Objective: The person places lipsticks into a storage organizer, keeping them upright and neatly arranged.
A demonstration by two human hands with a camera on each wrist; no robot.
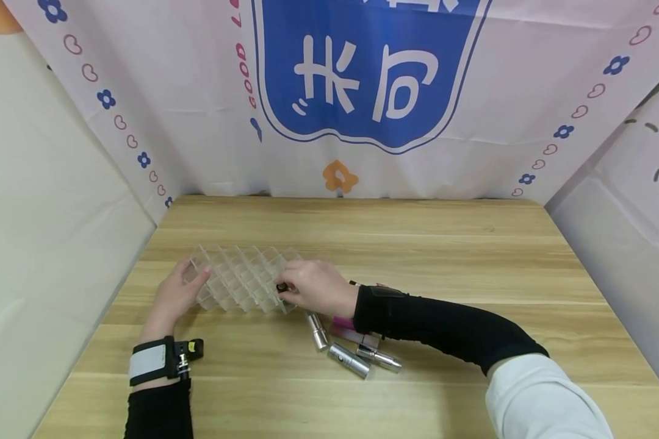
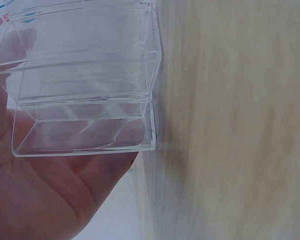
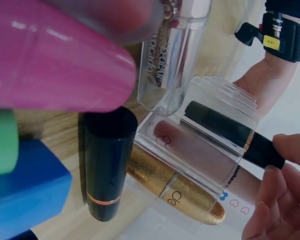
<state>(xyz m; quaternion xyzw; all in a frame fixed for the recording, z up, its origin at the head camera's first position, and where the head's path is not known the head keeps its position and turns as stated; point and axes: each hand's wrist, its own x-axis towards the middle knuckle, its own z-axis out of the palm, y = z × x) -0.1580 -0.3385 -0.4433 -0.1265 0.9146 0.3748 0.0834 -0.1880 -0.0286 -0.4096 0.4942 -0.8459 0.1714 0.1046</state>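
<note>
A clear lipstick organizer (image 1: 238, 281) with diamond-shaped compartments stands on the table's left half. My left hand (image 1: 174, 294) grips its left end; the left wrist view shows the palm against the transparent wall (image 2: 85, 75). At the opposite end, my right hand (image 1: 320, 288) pinches a black lipstick (image 3: 220, 127) with a gold band. The right wrist view has this lipstick partly inside a compartment, its outer end between thumb and fingertips. A nude-pink tube (image 3: 197, 150) and a gold lipstick (image 3: 177, 185) sit in compartments beside it.
Several loose tubes lie right of the organizer, including silver lipsticks (image 1: 349, 361) and a pink tube (image 1: 342, 323) partly under the right forearm. Close to the right wrist camera are another black lipstick (image 3: 107, 162), a clear tube (image 3: 172, 65), a blue item (image 3: 30, 185) and a green one (image 3: 2, 142).
</note>
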